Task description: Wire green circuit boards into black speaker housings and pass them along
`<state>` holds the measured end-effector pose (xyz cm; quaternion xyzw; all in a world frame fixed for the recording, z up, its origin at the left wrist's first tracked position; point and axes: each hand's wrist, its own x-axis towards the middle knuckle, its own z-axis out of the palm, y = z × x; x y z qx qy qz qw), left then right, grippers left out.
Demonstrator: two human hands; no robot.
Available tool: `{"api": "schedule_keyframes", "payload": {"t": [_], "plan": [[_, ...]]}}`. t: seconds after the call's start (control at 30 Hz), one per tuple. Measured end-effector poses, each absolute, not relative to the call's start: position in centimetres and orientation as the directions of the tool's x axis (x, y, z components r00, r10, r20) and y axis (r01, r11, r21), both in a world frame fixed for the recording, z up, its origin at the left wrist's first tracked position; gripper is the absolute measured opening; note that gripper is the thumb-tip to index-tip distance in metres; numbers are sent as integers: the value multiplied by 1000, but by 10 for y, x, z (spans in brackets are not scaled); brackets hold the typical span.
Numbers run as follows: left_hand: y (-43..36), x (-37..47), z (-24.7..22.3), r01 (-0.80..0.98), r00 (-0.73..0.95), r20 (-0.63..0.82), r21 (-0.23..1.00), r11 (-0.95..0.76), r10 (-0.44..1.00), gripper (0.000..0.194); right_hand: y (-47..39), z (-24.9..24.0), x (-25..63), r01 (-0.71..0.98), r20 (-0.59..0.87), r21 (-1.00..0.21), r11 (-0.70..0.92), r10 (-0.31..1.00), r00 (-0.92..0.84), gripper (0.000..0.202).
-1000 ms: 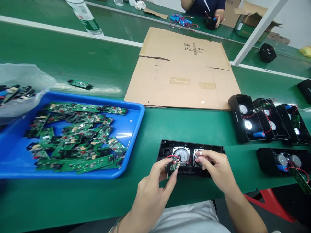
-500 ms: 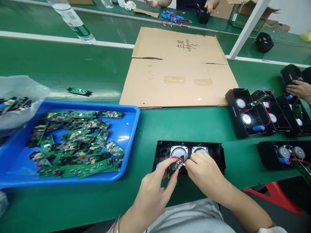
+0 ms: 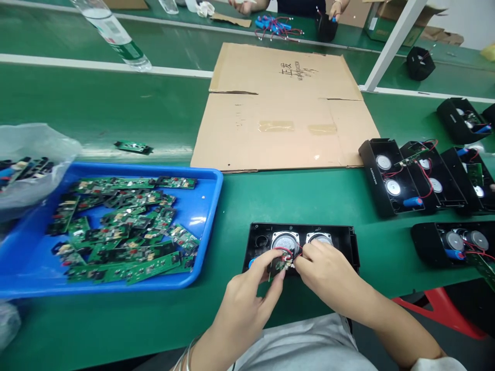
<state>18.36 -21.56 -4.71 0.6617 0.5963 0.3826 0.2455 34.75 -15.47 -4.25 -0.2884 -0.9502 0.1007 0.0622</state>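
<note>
A black speaker housing (image 3: 345, 238) lies open in front of me, with two round speakers (image 3: 285, 241) inside it. Over its near edge, my left hand (image 3: 245, 296) pinches a small green circuit board (image 3: 277, 266) between thumb and fingers. A red wire (image 3: 284, 250) loops over that board. My right hand (image 3: 328, 270) is closed right beside the board, its fingertips pinching a thin wire at the board's edge. The wire's end is hidden by the fingers. Part of a blue cylinder (image 3: 251, 263) shows at the housing's left end.
To the left is a blue tray (image 3: 216, 206) of circuit boards, with a plastic bag (image 3: 58, 144) over its corner. A flattened cardboard sheet (image 3: 286, 111) lies ahead. More open housings (image 3: 381, 180) stand at right. A bottle (image 3: 116, 38) lies beyond; a co-worker's hand (image 3: 337, 9) holds a black housing.
My hands stay almost still at the board. At the far right, a co-worker's hand has gone from view, and the black housing it touched now stands uncovered.
</note>
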Motion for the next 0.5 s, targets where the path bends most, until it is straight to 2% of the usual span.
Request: {"api": "schedule_keyframes", "payload": {"t": [0.37,0.5], "plan": [[-217,186,-49,723,86,236,654,-224,968,25,-157,-44,342,561,60,-211,800,584,-810,14],[-219,185,-49,701,61,261,676,-228,963,23,-157,-41,341,564,26,-231,793,584,-811,12]]}}
